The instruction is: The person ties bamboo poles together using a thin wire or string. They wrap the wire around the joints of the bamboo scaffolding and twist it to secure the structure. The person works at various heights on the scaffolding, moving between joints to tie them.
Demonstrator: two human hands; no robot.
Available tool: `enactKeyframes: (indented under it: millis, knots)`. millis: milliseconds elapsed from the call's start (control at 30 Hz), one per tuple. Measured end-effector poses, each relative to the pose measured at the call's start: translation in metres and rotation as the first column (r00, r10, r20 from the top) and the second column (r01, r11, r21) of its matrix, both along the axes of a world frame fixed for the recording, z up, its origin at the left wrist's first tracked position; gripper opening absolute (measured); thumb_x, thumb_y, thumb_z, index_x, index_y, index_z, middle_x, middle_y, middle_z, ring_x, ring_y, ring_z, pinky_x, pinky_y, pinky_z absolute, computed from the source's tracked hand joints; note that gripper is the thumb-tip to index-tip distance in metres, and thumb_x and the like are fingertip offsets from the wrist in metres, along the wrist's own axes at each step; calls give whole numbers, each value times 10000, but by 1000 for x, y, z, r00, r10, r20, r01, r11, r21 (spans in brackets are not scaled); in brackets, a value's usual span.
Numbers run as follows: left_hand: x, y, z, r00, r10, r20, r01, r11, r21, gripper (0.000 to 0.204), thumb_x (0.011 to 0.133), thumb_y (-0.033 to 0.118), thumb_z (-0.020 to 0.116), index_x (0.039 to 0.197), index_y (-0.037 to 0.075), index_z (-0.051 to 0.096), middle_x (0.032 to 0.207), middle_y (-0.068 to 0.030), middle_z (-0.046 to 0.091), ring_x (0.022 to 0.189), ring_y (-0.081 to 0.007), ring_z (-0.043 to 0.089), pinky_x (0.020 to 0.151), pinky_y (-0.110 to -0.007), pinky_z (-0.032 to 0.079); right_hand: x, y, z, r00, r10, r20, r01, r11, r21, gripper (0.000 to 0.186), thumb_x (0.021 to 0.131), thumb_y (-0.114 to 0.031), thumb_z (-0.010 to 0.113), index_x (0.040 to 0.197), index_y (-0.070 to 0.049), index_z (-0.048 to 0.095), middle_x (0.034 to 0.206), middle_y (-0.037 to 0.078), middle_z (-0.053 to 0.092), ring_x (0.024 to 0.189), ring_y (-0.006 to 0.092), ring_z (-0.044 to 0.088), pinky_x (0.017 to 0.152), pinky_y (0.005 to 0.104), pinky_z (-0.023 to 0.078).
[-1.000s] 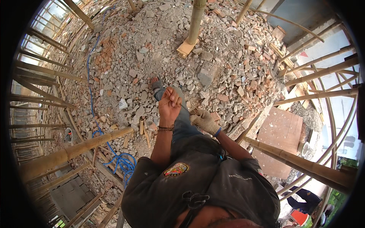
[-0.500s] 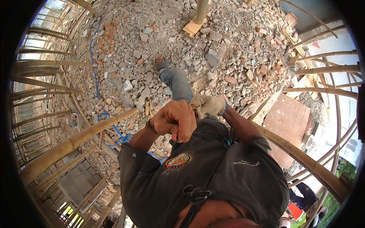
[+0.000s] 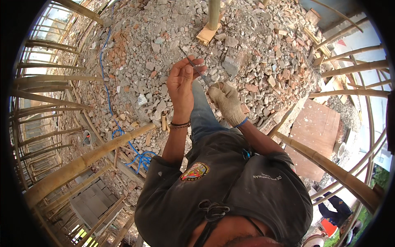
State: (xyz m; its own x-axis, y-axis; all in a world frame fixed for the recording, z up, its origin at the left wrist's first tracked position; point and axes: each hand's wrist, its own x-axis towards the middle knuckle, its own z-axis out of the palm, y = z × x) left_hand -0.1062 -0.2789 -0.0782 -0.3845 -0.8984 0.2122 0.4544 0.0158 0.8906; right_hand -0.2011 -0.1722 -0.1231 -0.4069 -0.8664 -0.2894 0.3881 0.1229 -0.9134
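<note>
Bare left hand (image 3: 181, 84) up in front of the chest, fingers curled with thumb and fingertips pinched in a narrow grip on a thin grey metal rod (image 3: 195, 68), which slants from upper left, above the fingers, down toward the right. Right hand (image 3: 225, 101), in a dirty pale work glove, sits just beside it, its grip closed around the lower end of that same rod, so both hands hold the one piece between them, over the knee of the blue jeans (image 3: 203, 117). A dark band wraps the left wrist (image 3: 180, 124), and a blue cuff edges the glove. Below the hands, the dark grey shirt (image 3: 230, 185) with a round coloured badge on the chest fills the lower middle. Out past the hands, the ground is broken grey and reddish rubble (image 3: 255, 53). A blue cable (image 3: 108, 99) snakes down the left side of the rubble and ends in a loose coil near the left elbow. A thick bamboo pole (image 3: 88, 158) crosses at lower left, another bamboo pole (image 3: 329, 166) runs at lower right, and an upright post (image 3: 213, 14) stands on a small wooden block at top. A brown board (image 3: 317, 136) lies to the right.
</note>
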Motion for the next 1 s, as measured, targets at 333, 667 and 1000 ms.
enactKeyframes:
  millis: [333, 667, 1000]
  knots:
    - [-19, 8, 23, 962, 274, 8, -270, 942, 201, 254, 1014, 260, 578, 1087, 17, 573, 996, -127, 653, 787, -209, 673, 724, -331, 586, 13, -7, 2, 431, -395, -812, 176, 919, -353, 143, 812, -110, 764, 919, -66, 679, 755, 70, 650, 589, 225, 596, 562, 339, 470]
    - [-11, -23, 26, 866, -99, -491, 205, 965, 166, 137, 1036, 109, 472, 922, 80, 541, 750, -7, 499, 505, -76, 325, 492, -242, 292, 14, -18, 17, 542, -245, -804, 70, 966, -248, 109, 828, -139, 759, 835, -86, 664, 728, 46, 626, 657, 215, 643, 580, 329, 497]
    - [1, -47, 80, 167, -494, -853, 829, 539, -150, 150, 920, -39, 471, 829, 79, 450, 667, 9, 385, 465, -64, 239, 441, -241, 207, 17, 17, 42, 723, 502, 475, -277, 840, -467, 318, 902, -319, 740, 881, -35, 598, 639, -26, 518, 517, 52, 434, 455, 254, 350]
